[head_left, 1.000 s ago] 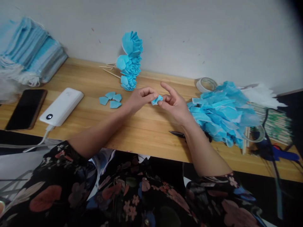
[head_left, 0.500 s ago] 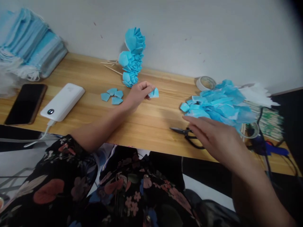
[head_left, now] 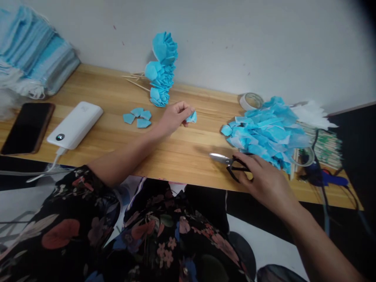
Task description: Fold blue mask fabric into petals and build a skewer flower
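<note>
My left hand [head_left: 178, 114] pinches a small piece of blue fabric [head_left: 192, 117] over the middle of the table. Black-handled scissors [head_left: 225, 159] are in my right hand [head_left: 263, 178], its fingers around the handles and the blades pointing left. Several cut blue petals [head_left: 137, 116] lie to the left of my left hand. Behind that hand, blue fabric flowers [head_left: 161, 74] on thin sticks rest in a column. A heap of blue fabric scraps [head_left: 270, 129] sits just beyond my right hand, with one small blue piece [head_left: 226, 130] at its left edge.
A white power bank [head_left: 76, 124] with a cable and a dark phone [head_left: 28, 127] lie at the left. Stacked blue face masks [head_left: 38, 51] stand behind them. Tape rolls [head_left: 250, 102], bundled sticks [head_left: 326, 147] and a blue tool with a cord [head_left: 330, 178] are at the right.
My right hand has picked up the scissors by the handles from the table. My left hand stays in nearly the same place with the fabric piece. The view has shifted slightly.
</note>
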A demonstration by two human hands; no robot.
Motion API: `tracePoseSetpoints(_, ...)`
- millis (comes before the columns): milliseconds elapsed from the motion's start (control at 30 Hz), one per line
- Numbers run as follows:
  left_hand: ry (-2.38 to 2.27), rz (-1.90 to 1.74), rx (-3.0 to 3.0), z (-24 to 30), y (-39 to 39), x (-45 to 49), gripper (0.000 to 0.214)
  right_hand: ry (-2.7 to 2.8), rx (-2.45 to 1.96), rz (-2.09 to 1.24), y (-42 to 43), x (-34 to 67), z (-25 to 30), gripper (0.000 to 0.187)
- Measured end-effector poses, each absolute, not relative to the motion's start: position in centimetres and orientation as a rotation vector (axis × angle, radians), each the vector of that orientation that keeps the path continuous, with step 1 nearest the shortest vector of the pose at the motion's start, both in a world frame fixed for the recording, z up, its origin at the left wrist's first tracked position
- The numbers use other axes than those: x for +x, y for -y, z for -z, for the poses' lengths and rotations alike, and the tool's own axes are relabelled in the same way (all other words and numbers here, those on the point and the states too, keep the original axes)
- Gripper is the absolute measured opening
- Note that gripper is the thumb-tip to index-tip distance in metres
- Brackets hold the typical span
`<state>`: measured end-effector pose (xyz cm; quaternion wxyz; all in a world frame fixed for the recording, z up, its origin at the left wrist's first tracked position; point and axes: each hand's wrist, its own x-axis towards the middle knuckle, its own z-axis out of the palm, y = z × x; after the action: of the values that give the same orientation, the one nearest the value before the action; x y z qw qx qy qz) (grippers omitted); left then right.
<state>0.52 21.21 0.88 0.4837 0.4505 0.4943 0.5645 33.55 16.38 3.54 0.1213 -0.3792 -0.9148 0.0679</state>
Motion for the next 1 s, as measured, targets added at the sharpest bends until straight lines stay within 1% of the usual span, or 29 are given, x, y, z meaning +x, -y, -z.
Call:
tracePoseSetpoints(200, -1.112, -1.339, 1.102, -1.2, -20.9, 0.8, 0.031, 2.064, -1.170, -1.114, -15.9, 29.7, -4.2, 0.042)
tracePoseSetpoints(333, -1.093, -1.318, 1.069, -0.9, -20.8, 0.8, 0.031, 1.852, -1.097, -1.553, -17.4, 26.8, -3.4, 0.052)
tracePoseSetpoints(433, -1.099, -1.321, 1.057, -0.8, -20.8, 0.7, 0.033, 1.772, -1.007, -1.767, -18.1, 25.8, -2.9, 0.062)
tracePoseSetpoints(533, -1.086, -1.334, 1.060, -1.0, -20.8, 0.6, 0.031, 1.724, -0.957, -1.934, -18.1, 25.4, -2.3, 0.062)
tracePoseSetpoints(633, -1.062, -1.347, 1.046, -1.1, -20.7, 0.6, 0.030, 1.693, -0.894, -2.023, -18.0, 25.4, -1.6, 0.061)
tracePoseSetpoints(800, -1.072, -1.346, 1.025, -1.2, -20.8, 0.6, 0.031, 1.741, -0.794, -2.027, -18.2, 25.4, -0.8, 0.067)
tracePoseSetpoints(1000, -1.048, -1.323, 1.016, -1.3, -20.7, 0.7, 0.027, 1.681, -0.807, -2.041, -18.1, 25.1, -0.8, 0.057)
